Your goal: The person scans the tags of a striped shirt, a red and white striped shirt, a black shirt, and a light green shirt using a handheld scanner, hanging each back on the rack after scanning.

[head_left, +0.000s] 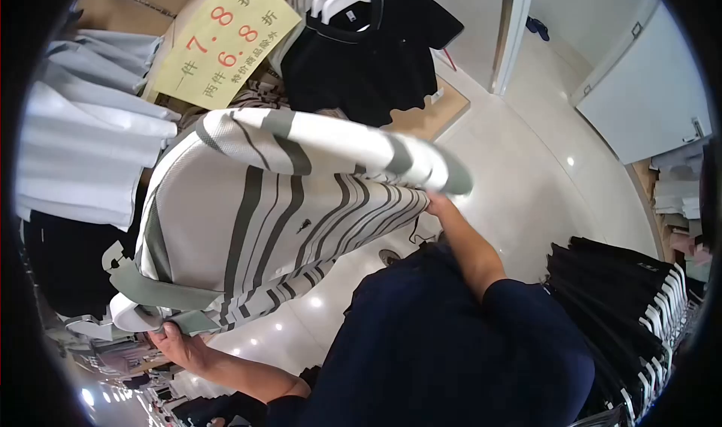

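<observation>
A white polo shirt (pixel 203 224) with grey-green stripes and a small dark chest emblem is spread out between my hands. My left hand (pixel 179 346) is closed on it next to the green collar (pixel 162 288), thumb on top. At the far end, my right hand (pixel 436 204) grips the lower edge; its fingers are partly hidden by the cloth. The shirt's upper sleeve or side edge swings up in a blurred fold toward the right.
A yellow price sign (pixel 222 43) stands behind the shirt. Beside it hang a black shirt (pixel 361 59) and white garments (pixel 90 141). Black trousers (pixel 602 307) fill a rack at the lower right. Pale tiled floor (pixel 526 179) runs toward a white door (pixel 647 89).
</observation>
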### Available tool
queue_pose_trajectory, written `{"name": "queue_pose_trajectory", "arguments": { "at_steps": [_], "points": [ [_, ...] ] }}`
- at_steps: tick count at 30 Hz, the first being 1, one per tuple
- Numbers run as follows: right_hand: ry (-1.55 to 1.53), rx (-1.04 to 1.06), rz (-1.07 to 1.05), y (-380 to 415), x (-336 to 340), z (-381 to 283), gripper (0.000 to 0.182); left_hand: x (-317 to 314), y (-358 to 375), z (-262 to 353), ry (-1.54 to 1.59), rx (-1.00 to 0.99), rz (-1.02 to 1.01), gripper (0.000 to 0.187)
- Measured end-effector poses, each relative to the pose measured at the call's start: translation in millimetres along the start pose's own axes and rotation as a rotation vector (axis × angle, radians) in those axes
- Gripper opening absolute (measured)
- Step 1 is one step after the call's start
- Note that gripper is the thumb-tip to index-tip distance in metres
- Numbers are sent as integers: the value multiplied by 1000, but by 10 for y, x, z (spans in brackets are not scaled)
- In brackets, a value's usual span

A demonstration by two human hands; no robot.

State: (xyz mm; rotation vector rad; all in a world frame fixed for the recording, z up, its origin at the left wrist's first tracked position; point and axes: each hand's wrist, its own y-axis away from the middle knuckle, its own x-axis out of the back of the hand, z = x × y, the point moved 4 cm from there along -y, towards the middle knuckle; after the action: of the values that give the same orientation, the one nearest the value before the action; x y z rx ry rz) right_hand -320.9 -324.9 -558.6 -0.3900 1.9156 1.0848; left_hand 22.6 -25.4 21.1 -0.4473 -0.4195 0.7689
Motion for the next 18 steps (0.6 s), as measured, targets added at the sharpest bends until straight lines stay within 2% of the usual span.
{"name": "queue_pose_trajectory", "arguments": {
  "at_steps": [2, 3, 6, 7, 9, 12, 15, 18],
  "points": [
    [27, 42, 120, -28, 33, 66, 44, 8, 77, 42, 9, 18, 6, 72],
    [20, 98, 70, -366, -226, -141, 40, 137, 30, -238, 54, -9, 45, 69],
    [-95, 125, 96, -281, -247, -52, 23, 321, 52, -370, 73, 40, 50, 57],
    [-92, 215, 107, -345, -319, -92, 20, 402, 40, -458, 66, 69, 68, 56],
    [-79, 397, 116, -516, -493, -193, 19, 595, 26, -647, 52, 121, 114, 54],
    [61, 520, 180, -220, -794, -430, 26, 944, 110, -1083, -84, 266, 116, 48],
    [326, 606, 296, 133, -1244, -584, 27, 906, 248, -1425, -208, 377, 131, 41],
    [418, 722, 157, 373, -1975, -375, 29, 753, 518, -1920, -179, 530, 25, 44]
  ]
}}
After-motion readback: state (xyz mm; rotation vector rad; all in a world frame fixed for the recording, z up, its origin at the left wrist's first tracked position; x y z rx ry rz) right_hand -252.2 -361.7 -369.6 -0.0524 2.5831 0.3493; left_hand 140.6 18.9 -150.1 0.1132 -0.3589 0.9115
